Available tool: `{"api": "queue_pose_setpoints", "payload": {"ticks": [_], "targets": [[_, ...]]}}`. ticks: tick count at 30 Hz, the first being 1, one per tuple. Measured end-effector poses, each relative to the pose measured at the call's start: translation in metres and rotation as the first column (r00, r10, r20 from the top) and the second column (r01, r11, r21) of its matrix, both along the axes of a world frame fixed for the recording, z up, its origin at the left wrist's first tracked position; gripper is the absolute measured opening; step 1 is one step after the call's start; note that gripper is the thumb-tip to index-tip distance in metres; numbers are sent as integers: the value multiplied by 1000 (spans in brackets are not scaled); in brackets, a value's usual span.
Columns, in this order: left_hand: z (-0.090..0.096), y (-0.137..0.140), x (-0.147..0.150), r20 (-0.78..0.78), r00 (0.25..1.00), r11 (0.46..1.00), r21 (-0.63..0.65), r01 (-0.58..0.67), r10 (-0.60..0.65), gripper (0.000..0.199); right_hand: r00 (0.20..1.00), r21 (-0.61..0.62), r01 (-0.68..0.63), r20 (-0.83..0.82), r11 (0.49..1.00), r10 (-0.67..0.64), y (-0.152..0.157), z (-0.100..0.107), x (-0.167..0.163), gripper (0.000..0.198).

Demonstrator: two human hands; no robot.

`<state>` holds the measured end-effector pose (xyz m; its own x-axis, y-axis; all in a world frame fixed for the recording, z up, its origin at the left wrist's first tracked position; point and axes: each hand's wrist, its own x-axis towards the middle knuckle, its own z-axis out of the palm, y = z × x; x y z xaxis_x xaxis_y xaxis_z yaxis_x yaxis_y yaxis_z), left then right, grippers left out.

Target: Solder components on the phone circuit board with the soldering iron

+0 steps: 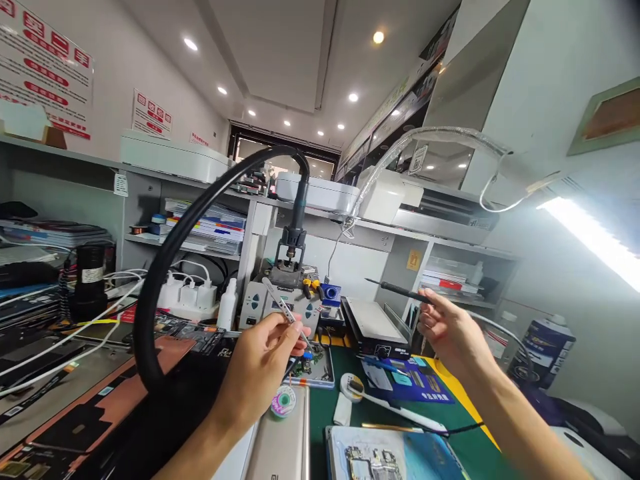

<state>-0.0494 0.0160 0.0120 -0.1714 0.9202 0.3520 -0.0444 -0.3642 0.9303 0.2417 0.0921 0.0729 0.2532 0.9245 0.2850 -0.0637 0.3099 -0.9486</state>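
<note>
Between the hands, a circuit board (313,367) lies beside a solder spool (283,403).

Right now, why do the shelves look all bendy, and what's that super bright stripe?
Head view: the wide lens curves the shelves and ceiling; the stripe is a lamp glaring white at right; the left hand and right hand look sharp.

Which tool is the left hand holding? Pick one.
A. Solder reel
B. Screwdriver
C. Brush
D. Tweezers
D: the left hand pinches slim metal tweezers between thumb and fingers, above the green mat, while the right hand holds a thin black soldering iron.
</note>
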Motion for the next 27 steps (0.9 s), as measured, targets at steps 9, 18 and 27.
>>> {"api": "queue_pose_setpoints", "payload": {"ticks": [9,18,27], "targets": [[-8,0,8,-57,998,995,-98,-29,24,47,921,-78,-191,-358,978,152,-21,-14,34,17],[-16,-6,15,-238,971,988,-144,-49,14,55,933,-179,-291,-269,940,238,-21,-66,33,6],[-27,-8,29,-502,860,994,-99,50,-93,40,992,-32,121,-21,992,-121,-14,-94,38,19]]}}
